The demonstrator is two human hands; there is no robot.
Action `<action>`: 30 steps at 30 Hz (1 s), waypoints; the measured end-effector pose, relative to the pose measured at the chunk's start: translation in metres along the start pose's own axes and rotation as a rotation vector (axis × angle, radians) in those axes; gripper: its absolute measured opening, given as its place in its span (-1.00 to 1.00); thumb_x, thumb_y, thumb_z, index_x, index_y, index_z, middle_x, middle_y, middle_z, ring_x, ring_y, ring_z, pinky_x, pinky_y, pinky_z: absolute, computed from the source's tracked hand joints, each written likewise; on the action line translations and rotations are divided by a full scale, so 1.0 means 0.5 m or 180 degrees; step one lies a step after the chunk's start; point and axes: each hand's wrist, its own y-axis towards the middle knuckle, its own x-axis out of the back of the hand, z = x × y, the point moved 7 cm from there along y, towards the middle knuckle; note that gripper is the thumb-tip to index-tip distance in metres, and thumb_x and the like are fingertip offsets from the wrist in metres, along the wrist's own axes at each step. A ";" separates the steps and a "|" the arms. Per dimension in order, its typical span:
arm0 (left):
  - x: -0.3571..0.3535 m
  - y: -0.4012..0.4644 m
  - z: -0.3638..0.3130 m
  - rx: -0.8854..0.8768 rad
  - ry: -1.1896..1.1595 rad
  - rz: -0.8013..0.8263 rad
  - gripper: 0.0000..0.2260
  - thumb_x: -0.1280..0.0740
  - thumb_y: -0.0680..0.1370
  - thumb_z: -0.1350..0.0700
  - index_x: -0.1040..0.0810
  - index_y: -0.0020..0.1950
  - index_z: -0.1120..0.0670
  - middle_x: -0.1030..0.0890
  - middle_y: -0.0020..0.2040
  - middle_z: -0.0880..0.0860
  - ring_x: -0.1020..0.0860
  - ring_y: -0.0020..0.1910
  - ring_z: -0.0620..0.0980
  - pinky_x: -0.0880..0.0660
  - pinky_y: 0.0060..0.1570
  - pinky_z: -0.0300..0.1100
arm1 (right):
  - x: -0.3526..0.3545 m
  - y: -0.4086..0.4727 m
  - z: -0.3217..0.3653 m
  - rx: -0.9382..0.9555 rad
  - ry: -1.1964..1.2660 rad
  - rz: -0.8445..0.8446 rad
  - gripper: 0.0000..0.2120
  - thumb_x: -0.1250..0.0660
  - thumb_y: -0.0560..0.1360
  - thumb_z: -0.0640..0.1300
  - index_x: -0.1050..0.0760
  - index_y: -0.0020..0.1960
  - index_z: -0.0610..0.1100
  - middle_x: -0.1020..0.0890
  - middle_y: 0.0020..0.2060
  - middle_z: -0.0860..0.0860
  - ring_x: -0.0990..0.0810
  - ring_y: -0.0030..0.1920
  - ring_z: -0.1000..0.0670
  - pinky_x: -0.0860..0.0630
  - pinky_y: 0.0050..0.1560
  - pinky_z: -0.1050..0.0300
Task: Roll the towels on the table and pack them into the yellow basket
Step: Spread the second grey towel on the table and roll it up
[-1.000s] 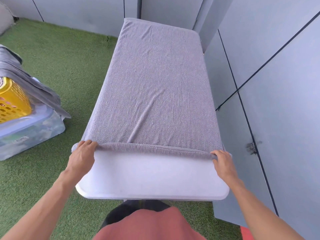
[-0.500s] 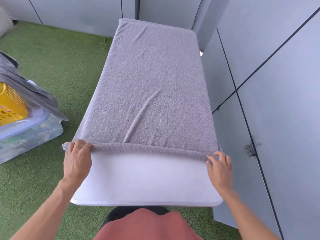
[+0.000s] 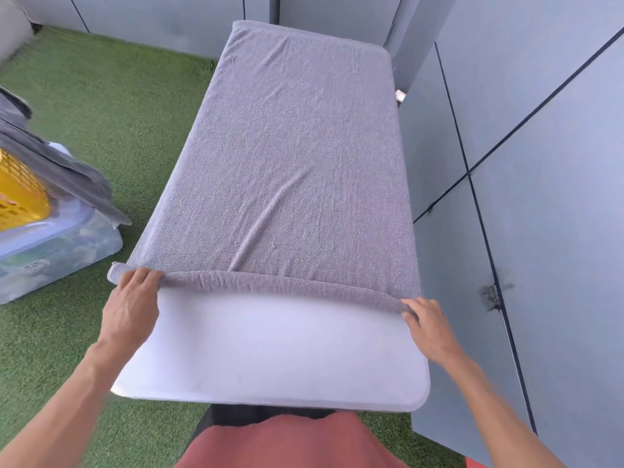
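Observation:
A large grey towel [image 3: 297, 157] lies flat along a white table [image 3: 270, 352], covering all but its near end. The towel's near edge is wound into a thin roll that runs across the table. My left hand [image 3: 133, 307] presses on the left end of that roll, fingers curled over it. At the right end my right hand [image 3: 427, 327] has its fingertips on the roll. The yellow basket [image 3: 20, 194] shows only in part at the left edge, standing on a clear storage box.
A clear plastic box with a pale blue lid [image 3: 57, 248] sits on the green artificial grass [image 3: 111, 106] left of the table. Dark grey cloth [image 3: 64, 170] hangs over the basket. Grey wall panels [image 3: 540, 197] stand close along the table's right side.
Both hands have pushed the rolled edge farther up the table, so the roll is thicker and more white tabletop shows in front. The head has leaned in closer.

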 end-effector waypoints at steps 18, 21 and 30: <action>-0.014 -0.018 -0.050 -0.0290 -0.0059 -0.0365 -0.57 -0.35 0.40 0.45 -0.45 0.26 0.30 -0.46 0.16 0.29 -0.39 0.13 0.32 -0.40 0.15 0.20 | -0.003 -0.044 0.027 0.0256 -0.0561 -0.0978 -0.55 -0.50 0.40 -0.05 -0.54 0.21 -0.21 -0.50 0.06 -0.05 -0.38 0.11 -0.12 -0.30 0.23 0.01; -0.018 0.001 -0.052 -0.0176 -0.0134 -0.0264 -0.56 -0.33 0.40 0.48 -0.45 0.27 0.30 -0.47 0.17 0.30 -0.41 0.13 0.32 -0.41 0.13 0.21 | 0.003 -0.015 0.029 0.0171 -0.0450 -0.1014 -0.63 -0.51 0.34 -0.29 -0.57 0.12 -0.21 -0.51 0.00 -0.05 -0.36 0.06 -0.11 -0.31 0.18 0.00; -0.019 0.111 -0.020 -0.0101 0.0125 0.1018 -0.71 -0.23 0.52 0.33 -0.57 0.19 0.16 -0.59 0.17 0.16 -0.48 0.22 0.20 -0.38 0.16 0.01 | 0.036 0.042 -0.007 -0.0331 0.0888 0.0580 -0.70 -0.35 0.53 -0.18 -0.52 0.26 -0.08 -0.59 0.03 0.00 -0.53 0.09 -0.01 -0.35 0.04 0.23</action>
